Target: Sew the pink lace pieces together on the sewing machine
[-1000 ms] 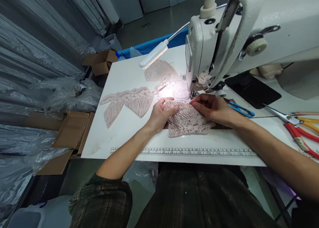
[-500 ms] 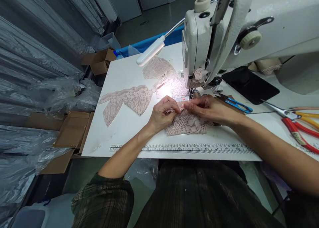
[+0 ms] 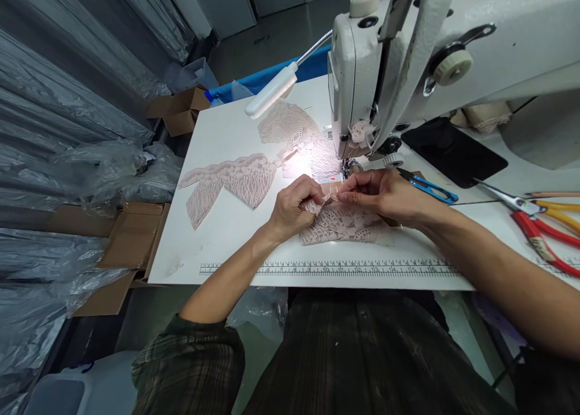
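Clerk: Centre of the dial?
Keeper: Lace cloth: openwork, rough-textured, matt.

Clerk: Twelve o'clock?
Keeper: Sewing machine: white painted casing, smooth, slightly glossy.

Clerk: Eleven, then two?
Keeper: Lamp: smooth white, apparently plastic, on a ribbed metal neck. Black slab: smooth, material uncertain.

Clerk: Three?
Keeper: Red-handled scissors: shiny metal blades, glossy handles.

Clerk: Eight?
Keeper: Sleeve: plaid cloth, soft, matt.

Clerk: Nine, then ten?
Keeper: Open box: brown cardboard, matt. Sheeting: clear plastic, creased, glossy.

Clerk: Underneath?
Keeper: Tabletop: white, smooth, low sheen, smudged toward eight.
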Available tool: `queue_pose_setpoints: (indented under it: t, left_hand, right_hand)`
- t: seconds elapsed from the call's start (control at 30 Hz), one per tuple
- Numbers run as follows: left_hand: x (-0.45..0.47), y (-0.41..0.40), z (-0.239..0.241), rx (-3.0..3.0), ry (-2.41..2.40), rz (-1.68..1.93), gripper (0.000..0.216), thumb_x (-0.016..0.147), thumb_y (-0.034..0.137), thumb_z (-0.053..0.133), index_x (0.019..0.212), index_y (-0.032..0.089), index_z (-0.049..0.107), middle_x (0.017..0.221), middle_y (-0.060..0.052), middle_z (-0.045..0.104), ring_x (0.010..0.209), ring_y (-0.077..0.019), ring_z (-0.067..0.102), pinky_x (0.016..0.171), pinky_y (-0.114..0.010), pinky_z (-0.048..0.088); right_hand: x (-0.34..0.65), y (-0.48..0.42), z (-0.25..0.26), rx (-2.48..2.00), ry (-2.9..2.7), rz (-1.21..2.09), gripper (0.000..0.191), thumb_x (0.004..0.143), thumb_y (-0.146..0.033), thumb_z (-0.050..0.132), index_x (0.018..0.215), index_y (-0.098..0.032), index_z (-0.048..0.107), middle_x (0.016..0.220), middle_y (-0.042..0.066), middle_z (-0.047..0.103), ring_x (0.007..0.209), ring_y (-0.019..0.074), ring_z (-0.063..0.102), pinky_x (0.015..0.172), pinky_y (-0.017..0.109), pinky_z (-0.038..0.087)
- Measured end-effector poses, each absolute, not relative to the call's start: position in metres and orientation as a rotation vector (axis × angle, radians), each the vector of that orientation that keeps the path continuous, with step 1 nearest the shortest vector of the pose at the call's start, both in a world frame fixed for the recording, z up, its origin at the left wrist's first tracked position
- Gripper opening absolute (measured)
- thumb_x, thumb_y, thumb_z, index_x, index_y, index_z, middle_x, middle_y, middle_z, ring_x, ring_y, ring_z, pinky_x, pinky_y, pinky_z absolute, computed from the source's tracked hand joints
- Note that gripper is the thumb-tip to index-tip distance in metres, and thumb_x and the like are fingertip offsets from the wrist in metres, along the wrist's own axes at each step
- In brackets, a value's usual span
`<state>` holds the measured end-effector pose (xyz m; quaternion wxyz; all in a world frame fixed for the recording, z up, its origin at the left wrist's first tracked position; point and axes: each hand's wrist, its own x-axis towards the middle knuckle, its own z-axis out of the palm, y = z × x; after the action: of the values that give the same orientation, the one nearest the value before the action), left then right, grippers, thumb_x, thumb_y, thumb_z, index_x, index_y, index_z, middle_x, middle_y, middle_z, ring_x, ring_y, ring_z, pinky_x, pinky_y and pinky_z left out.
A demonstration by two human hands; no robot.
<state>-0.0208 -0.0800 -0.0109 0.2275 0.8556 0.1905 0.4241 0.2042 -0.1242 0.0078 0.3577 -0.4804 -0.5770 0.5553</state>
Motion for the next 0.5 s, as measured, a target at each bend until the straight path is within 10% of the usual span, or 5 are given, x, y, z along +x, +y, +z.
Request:
queue_pose_setpoints:
  t: [0.5]
  left_hand:
    - [-0.023,-0.088,0.012,1.679,0.677,0.617,0.034,0.082,0.049,0.077,0.078,0.016,0.069,0.074,-0.003,0.063,0.064,-0.0106,0.054,0.060,-0.026,0.044]
  right_hand:
    - [0.204,-0.125,0.036,-1.022,-1.633,2.003,0.024,0.080,-0.039,0.079,0.073,-0.018,0.069,0.061,0.000,0.063,0.047,0.0070,0.049,0.043,0.021,0.037]
